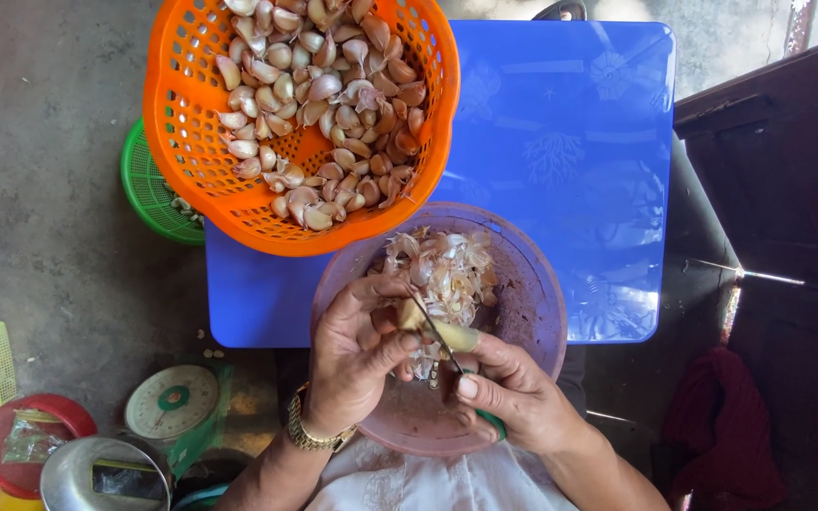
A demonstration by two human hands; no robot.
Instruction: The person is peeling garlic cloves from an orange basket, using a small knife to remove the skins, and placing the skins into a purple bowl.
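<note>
My left hand (357,355), with a gold watch on the wrist, pinches a pale garlic clove (415,315) over a pink bowl (532,312). My right hand (513,393) grips a small knife (437,333) with a green handle, its thin blade laid against the clove. Inside the bowl lies a heap of papery garlic skins (447,270). Just beyond the bowl, an orange slotted basket (182,132) holds several unpeeled garlic cloves (324,104). Both stand on a blue plastic table (570,142).
A green basket (144,189) sits half under the orange one at the table's left edge. On the concrete floor at lower left are a green kitchen scale (174,402), a metal pot (97,473) and a red-rimmed container (21,445). Dark wooden furniture (788,189) stands to the right.
</note>
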